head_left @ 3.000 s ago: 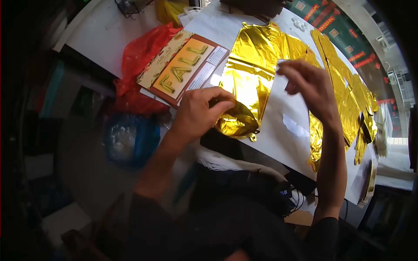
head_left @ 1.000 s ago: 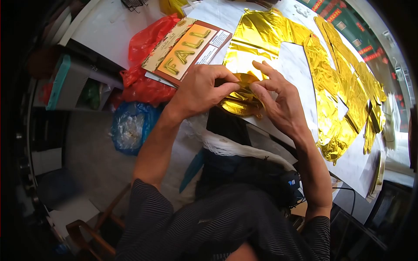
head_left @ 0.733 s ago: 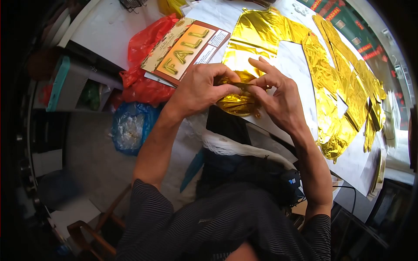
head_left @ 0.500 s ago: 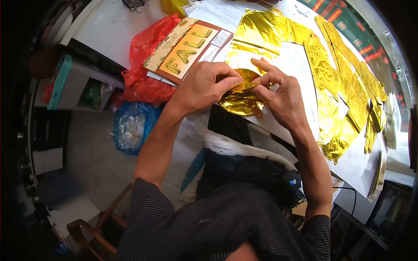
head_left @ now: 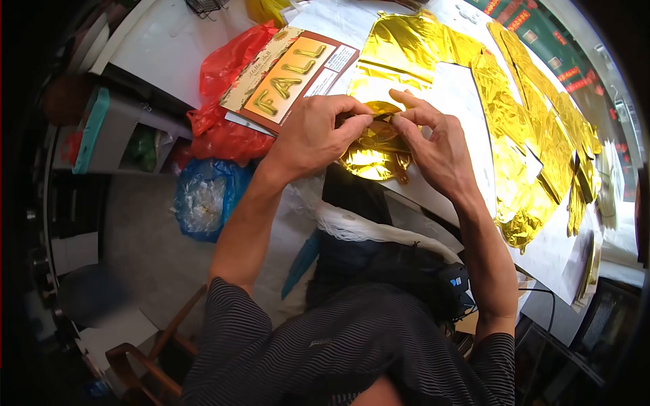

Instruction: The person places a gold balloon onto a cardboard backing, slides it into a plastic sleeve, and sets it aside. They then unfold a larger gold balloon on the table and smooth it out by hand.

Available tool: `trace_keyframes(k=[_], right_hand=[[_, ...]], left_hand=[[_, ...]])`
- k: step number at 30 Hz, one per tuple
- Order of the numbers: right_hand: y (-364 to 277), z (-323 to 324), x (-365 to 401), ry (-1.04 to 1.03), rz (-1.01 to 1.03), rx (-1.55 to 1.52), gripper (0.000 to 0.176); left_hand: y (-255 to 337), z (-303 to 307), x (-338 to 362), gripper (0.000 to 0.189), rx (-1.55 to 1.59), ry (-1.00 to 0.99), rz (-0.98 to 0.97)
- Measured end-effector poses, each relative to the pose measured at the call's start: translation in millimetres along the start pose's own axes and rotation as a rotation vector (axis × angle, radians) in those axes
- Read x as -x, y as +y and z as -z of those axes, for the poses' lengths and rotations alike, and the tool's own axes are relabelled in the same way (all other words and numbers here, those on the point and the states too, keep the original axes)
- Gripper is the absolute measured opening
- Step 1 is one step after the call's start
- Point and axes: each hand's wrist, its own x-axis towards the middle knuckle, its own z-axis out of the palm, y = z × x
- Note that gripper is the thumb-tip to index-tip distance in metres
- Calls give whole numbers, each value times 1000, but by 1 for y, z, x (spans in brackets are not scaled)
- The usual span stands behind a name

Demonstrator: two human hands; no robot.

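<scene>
Between my hands, at the near edge of the white table (head_left: 467, 88), is a flat gold foil balloon (head_left: 376, 162), its upper part creased and folded. My left hand (head_left: 315, 135) pinches the foil between thumb and forefinger from the left. From the right, my right hand (head_left: 437, 149) grips it between thumb and fingertips, with the forefinger raised above. The fingertips of both hands are close together over the crease. Just beyond my left hand lies a printed card (head_left: 325, 84) reading FALL, with gold letter balloons pictured on it.
More flat gold foil balloons (head_left: 508, 128) spread across the table's far and right side. A red plastic bag (head_left: 223, 128) lies partly under the card. Below it, a blue bag (head_left: 213, 196) holds clear plastic. White strings (head_left: 365, 227) hang across by my lap, and a wooden chair (head_left: 145, 358) stands lower left.
My right fingertips have shifted slightly up and left, closer to my left thumb. The foil's fold between them has changed shape. Other things stay where they were.
</scene>
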Motion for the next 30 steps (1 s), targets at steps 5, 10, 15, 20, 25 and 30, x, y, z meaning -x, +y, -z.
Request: trace_keyframes(k=[5,10,15,20,25,30], right_hand=[[-4,3,-2,-26,-21,82,22],[-6,3,-2,-46,-51,22,19],[1,4,2,-19,-80,-18,25],[-6,18,24,57,144,174,43],[-14,30,6,115,83,61,49],[-22,19,-19,-177,51,414,48]], left_hand=[[8,2,-2,28,-6,-82,-62],[-1,-8,-7,27,18,71,-4],[5,-1,-10,26,-79,29,81],[3,1,-11,25,-11,5,111],[2,-4,-11,23,51,28,127],[-3,-4,-12,19,109,21,75]])
